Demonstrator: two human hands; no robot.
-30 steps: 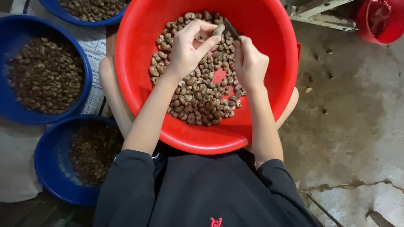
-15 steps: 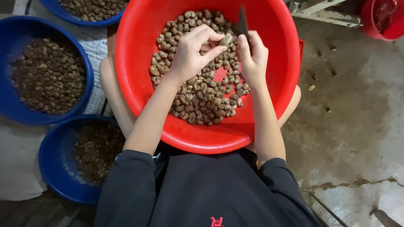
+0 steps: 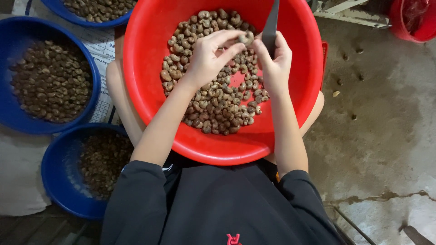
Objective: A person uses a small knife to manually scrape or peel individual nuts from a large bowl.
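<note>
At the far left, a blue bowl (image 3: 93,86) holds dark brown nuts, with a second blue bowl (image 3: 50,172) below it holding darker, finer bits, and the rim of a third blue bowl (image 3: 97,23) at the top edge holding paler nuts. All three sit where they sat half a second ago. Under and between them lies a sheet of printed paper (image 3: 102,50), white with small dark print and ruled boxes; a plain pale sheet (image 3: 18,181) shows at the lower left.

In the middle, a red basin (image 3: 150,90) rests on the person's lap, part-filled with cashews (image 3: 218,104).

The left hand (image 3: 206,56) pinches one nut (image 3: 246,37) between thumb and fingertips, narrow and closed on it, above the pile near the basin's upper middle. Against the earlier frame, the nut sits slightly higher and further right, closer to the other hand.

The right hand (image 3: 274,63) is closed round the handle of a knife (image 3: 270,25), its dark blade pointing up and away past the basin's far wall. Before, the blade was shorter in view and lay lower; now it stands longer and more upright, with the thumb just beside the nut.

To the right, the stained concrete floor (image 3: 386,113) has a few loose bits scattered on it. A red bucket (image 3: 415,22) sits at the top right corner, beside a pale metal frame (image 3: 345,11).
</note>
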